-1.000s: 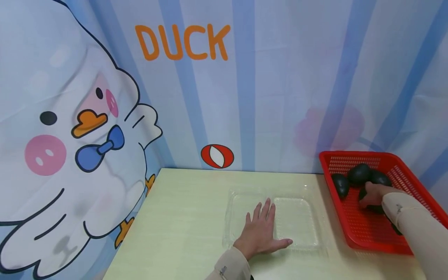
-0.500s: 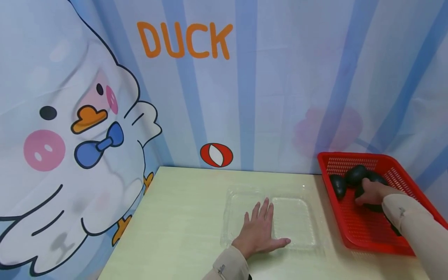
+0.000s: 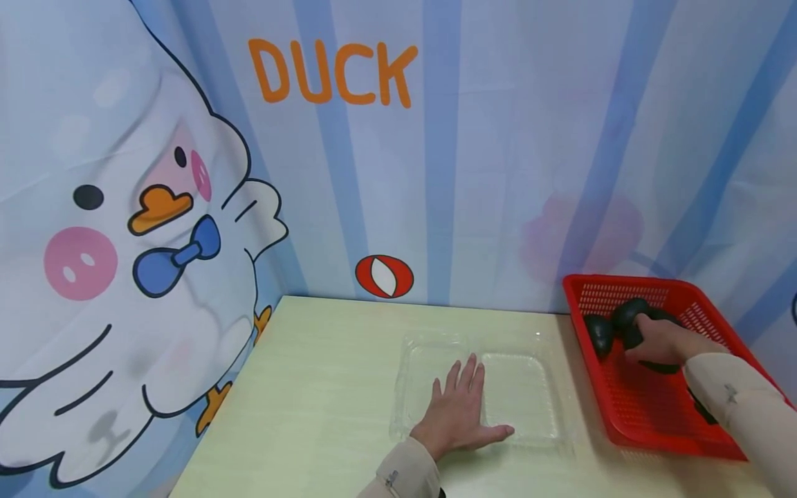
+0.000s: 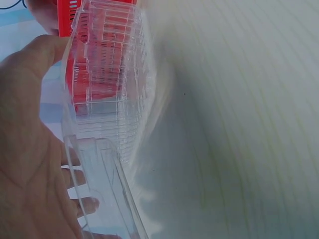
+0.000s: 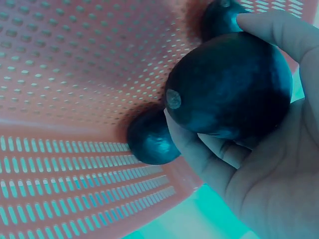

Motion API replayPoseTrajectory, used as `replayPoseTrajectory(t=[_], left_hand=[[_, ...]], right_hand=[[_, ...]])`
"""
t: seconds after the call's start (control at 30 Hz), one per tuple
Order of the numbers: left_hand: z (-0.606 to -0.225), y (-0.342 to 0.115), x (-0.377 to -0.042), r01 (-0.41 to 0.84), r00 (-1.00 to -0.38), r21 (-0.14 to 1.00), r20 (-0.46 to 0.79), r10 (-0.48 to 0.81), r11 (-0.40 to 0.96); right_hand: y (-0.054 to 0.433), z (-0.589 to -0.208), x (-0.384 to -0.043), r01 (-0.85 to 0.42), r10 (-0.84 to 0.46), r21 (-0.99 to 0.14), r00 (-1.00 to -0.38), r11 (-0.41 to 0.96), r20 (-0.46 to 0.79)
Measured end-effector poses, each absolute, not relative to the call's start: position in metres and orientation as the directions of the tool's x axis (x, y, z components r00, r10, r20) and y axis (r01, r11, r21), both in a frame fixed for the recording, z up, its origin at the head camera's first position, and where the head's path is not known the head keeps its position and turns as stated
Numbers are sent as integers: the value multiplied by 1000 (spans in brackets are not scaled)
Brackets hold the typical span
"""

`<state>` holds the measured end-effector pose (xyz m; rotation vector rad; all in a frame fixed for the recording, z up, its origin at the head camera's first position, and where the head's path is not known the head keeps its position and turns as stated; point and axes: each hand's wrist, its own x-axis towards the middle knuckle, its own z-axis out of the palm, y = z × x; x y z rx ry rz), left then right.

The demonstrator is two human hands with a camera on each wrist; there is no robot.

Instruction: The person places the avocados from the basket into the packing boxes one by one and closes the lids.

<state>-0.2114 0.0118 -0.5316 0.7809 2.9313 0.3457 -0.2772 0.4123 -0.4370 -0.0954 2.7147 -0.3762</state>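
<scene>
My right hand (image 3: 663,344) is inside the red basket, its thumb and fingers curled around a dark, oval avocado (image 5: 227,87). In the right wrist view, a pale stem scar shows at one end of that fruit. Other avocados lie close by against the basket wall, one (image 3: 599,335) at the left and another (image 3: 630,315) just behind the hand. My left hand (image 3: 457,416), fingers spread and straight, rests on a clear plastic clamshell box (image 3: 521,387). From the left wrist, its thumb lies at the rim of the box (image 4: 99,112).
The red perforated basket (image 3: 613,411) stands at the right of the pale tabletop (image 3: 324,387), with the plastic box to its left. A blue-striped cloth (image 3: 486,173) with a printed duck hangs behind the table and along its left side.
My right hand has shifted slightly left within the basket, around the avocado. The left hand keeps its place on the box, and the head view has tilted a little.
</scene>
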Motion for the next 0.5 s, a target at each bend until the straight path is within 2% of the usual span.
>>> replayPoseTrajectory(t=[0.27, 0.5], left_hand=[[-530, 10, -211, 477, -864, 243, -50, 502, 845], [-531, 9, -212, 479, -862, 250, -47, 505, 841]], right_hand=[[404, -429, -265, -47, -157, -332, -936, 942, -314], [396, -421, -254, -64, -164, -333, -945, 941, -283]])
